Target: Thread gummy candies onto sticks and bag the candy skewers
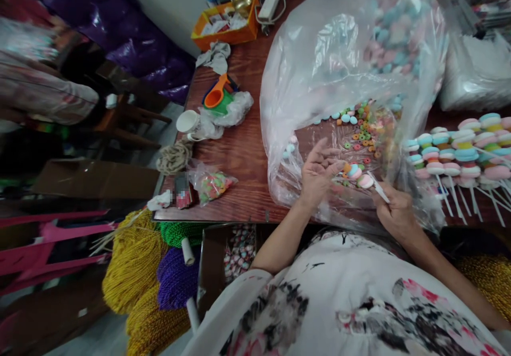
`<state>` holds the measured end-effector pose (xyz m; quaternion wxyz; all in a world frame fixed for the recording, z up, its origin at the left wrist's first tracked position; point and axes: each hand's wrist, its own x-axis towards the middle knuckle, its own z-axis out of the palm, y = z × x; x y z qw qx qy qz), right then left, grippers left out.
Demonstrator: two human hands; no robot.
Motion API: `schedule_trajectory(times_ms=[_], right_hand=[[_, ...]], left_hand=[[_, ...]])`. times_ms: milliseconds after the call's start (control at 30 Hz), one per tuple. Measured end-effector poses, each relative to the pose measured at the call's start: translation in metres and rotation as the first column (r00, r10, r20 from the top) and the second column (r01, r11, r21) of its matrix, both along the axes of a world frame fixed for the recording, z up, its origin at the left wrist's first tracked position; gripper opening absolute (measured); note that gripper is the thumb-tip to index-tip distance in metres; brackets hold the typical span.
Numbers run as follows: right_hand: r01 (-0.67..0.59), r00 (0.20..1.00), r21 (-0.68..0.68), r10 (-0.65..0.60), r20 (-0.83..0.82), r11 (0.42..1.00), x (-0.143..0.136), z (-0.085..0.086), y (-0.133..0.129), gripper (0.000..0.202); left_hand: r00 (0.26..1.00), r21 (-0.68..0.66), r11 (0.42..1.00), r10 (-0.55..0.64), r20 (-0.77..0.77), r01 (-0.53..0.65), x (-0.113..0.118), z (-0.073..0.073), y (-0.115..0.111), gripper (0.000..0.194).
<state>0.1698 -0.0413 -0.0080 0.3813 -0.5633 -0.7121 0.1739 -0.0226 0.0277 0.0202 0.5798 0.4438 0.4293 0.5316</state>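
My right hand grips a white stick that slants up to the left. Threaded along it are a pink-and-white round piece, a blue-and-white one and an orange ring at the far end. Beside that end is my left hand, palm turned up and fingers apart, its thumb close to or touching the orange ring. Loose coloured rings and several pale blue pieces lie just beyond the hands, in the mouth of a large clear plastic bag.
Stacked sticks of coloured pieces lie at the right. On the left are a green-and-orange scoop, a white cup, a rope coil and a small bag of rings. A yellow tray stands behind. Yarn bundles sit below.
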Motion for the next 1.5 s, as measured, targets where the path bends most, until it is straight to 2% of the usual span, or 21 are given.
schedule_trajectory(times_ms=[100, 200, 300, 433, 500, 633, 767, 867, 967, 1033, 1100, 1133, 1200, 1267, 1333, 1500], right_hand=[[0.004, 1.000, 0.031, -0.003, -0.018, 1.000, 0.002, -0.007, 0.001, 0.035], [-0.027, 1.000, 0.018, 0.027, 0.012, 0.999, 0.007, -0.014, 0.001, 0.042], [-0.059, 0.998, -0.002, 0.059, 0.016, 0.998, 0.011, -0.016, -0.001, 0.044], [-0.036, 0.997, 0.056, 0.040, -0.073, 0.998, 0.012, -0.010, -0.004, 0.035], [-0.019, 0.996, 0.037, 0.022, -0.086, 0.999, 0.010, -0.006, -0.006, 0.029], [0.001, 0.996, 0.014, 0.000, -0.084, 1.000, 0.003, -0.001, -0.008, 0.026], [0.000, 0.995, 0.044, 0.005, -0.099, 0.999, -0.003, -0.002, -0.008, 0.028], [0.009, 0.996, 0.053, -0.004, -0.091, 0.999, -0.004, -0.006, -0.006, 0.026], [0.046, 0.997, 0.032, -0.043, -0.068, 0.998, -0.002, -0.009, -0.001, 0.021], [0.085, 0.993, 0.027, -0.083, -0.082, 0.996, 0.001, -0.008, 0.003, 0.016], [0.131, 0.984, 0.000, -0.130, -0.118, 0.991, 0.003, -0.008, 0.006, 0.014], [0.149, 0.979, -0.024, -0.151, -0.136, 0.988, 0.004, -0.008, 0.007, 0.015], [0.153, 0.975, -0.069, -0.162, -0.152, 0.986, 0.006, -0.009, 0.008, 0.016], [0.119, 0.980, -0.052, -0.126, -0.153, 0.992, 0.006, -0.012, 0.008, 0.015], [0.079, 0.986, -0.001, -0.078, -0.145, 0.997, 0.006, -0.014, 0.007, 0.016], [0.009, 0.995, 0.051, -0.003, -0.102, 0.999, 0.006, -0.013, 0.009, 0.026]], left_hand=[[0.992, -0.150, 0.984, -0.088, 0.086, 0.100, 0.001, 0.003, -0.003, 0.036], [0.991, -0.228, 0.971, -0.035, 0.129, 0.064, 0.005, 0.002, -0.009, 0.035], [0.995, -0.200, 0.980, 0.001, 0.100, 0.019, 0.007, 0.001, -0.012, 0.032], [1.000, -0.100, 0.995, -0.026, -0.005, 0.025, 0.005, 0.004, -0.008, 0.030], [0.998, -0.078, 0.996, -0.053, -0.032, 0.051, 0.002, 0.007, -0.005, 0.030], [0.993, -0.122, 0.985, -0.121, -0.010, 0.119, 0.002, 0.008, -0.004, 0.032], [0.988, -0.128, 0.980, -0.150, 0.033, 0.153, 0.005, 0.005, -0.010, 0.027], [0.969, -0.100, 0.966, -0.243, -0.034, 0.238, 0.002, 0.007, -0.010, 0.025], [0.892, -0.166, 0.902, -0.422, -0.159, 0.398, -0.011, 0.010, 0.012, 0.038], [0.848, -0.189, 0.896, -0.442, -0.291, 0.402, -0.024, 0.010, 0.043, 0.045], [0.812, -0.093, 0.960, -0.272, -0.516, 0.263, -0.037, 0.007, 0.082, 0.045], [0.754, 0.007, 0.981, -0.142, -0.641, 0.192, -0.042, 0.004, 0.102, 0.039], [0.563, 0.133, 0.969, -0.007, -0.827, 0.209, -0.050, -0.002, 0.136, 0.023], [0.428, 0.179, 0.942, 0.042, -0.903, 0.284, -0.053, -0.008, 0.158, 0.024], [0.399, 0.179, 0.925, 0.033, -0.916, 0.336, -0.053, -0.011, 0.167, 0.033], [0.445, 0.193, 0.928, 0.032, -0.895, 0.319, -0.053, -0.009, 0.164, 0.041]])
